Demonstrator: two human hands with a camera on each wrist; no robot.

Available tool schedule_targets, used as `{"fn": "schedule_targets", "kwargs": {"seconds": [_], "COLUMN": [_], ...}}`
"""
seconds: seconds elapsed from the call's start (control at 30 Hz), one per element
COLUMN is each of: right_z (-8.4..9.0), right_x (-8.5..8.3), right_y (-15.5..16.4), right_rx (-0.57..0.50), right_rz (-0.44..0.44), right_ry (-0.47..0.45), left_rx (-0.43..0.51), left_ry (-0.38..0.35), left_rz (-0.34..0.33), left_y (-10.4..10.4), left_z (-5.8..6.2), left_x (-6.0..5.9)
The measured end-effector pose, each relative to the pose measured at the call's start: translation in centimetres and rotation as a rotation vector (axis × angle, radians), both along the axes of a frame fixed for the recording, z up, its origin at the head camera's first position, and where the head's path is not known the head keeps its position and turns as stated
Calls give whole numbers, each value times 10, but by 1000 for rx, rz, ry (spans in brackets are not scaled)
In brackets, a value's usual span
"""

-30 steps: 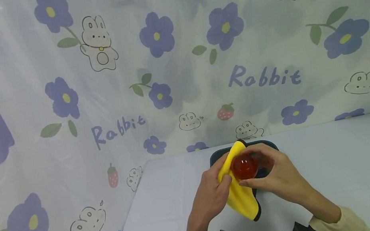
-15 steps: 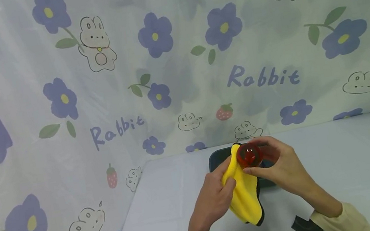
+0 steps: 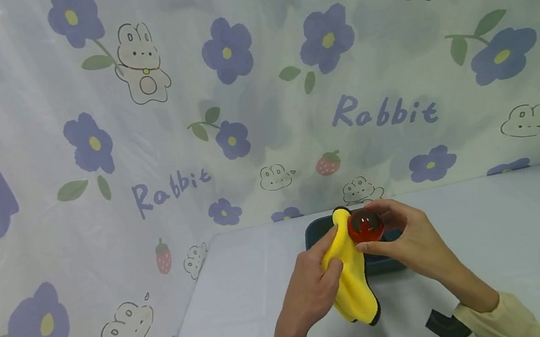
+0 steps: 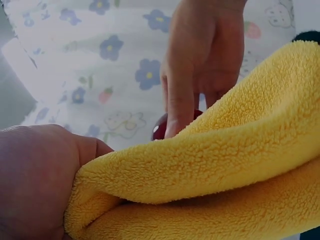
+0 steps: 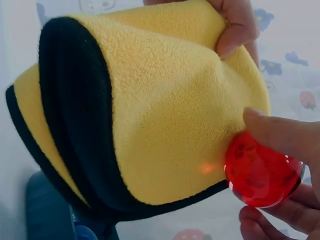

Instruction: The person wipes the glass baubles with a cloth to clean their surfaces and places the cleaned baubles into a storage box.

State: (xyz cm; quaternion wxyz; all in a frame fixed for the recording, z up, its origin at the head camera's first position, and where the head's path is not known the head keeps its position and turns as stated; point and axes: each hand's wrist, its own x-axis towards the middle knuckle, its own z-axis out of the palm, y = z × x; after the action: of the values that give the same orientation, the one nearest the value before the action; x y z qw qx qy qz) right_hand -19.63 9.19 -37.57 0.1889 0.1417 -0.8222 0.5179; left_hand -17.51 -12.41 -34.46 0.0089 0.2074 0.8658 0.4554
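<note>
A folded yellow towel (image 3: 353,285) with a dark border hangs from my left hand (image 3: 310,280), which pinches it between thumb and fingers. In the right wrist view the plush face of the towel (image 5: 170,105) shows its loose folds. My right hand (image 3: 416,239) holds a clear red ball (image 3: 366,226) between thumb and fingertips, at the towel's right edge. Close up, the red ball (image 5: 262,170) sits against or just beside the cloth. In the left wrist view most of the ball (image 4: 160,127) is hidden behind the towel and the right hand's fingers.
Behind the hands a dark teal tray (image 3: 386,265) stands on the white table (image 3: 247,290), partly covered by the towel and hands. Something blue and rounded (image 5: 85,232) shows inside it in the right wrist view. A flower-and-rabbit curtain (image 3: 260,105) rises behind the table.
The right hand and red ball have moved slightly right and up from the towel's middle to its right edge. The towel's lower end has swung a little, and more of the tray shows.
</note>
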Motion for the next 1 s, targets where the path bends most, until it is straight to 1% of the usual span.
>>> {"fn": "schedule_targets", "kwargs": {"seconds": [0.17,0.37,0.53,0.77,1.0], "right_z": [1,2,1,-5,-4], "right_x": [-1,1,1,2,7], "right_y": [0,-1,-3,-9,-12], "right_rx": [23,38,43,81,43], "right_rz": [24,32,56,90,172], "right_ry": [-31,-51,-71,-12,-1], "left_rx": [-2,0,-15,-13,1], "left_ry": [37,64,88,96,120], "left_rz": [30,35,51,61,45], "left_y": [0,1,1,2,1], "left_z": [1,3,3,0,-3], "left_x": [2,2,2,1,-1]}}
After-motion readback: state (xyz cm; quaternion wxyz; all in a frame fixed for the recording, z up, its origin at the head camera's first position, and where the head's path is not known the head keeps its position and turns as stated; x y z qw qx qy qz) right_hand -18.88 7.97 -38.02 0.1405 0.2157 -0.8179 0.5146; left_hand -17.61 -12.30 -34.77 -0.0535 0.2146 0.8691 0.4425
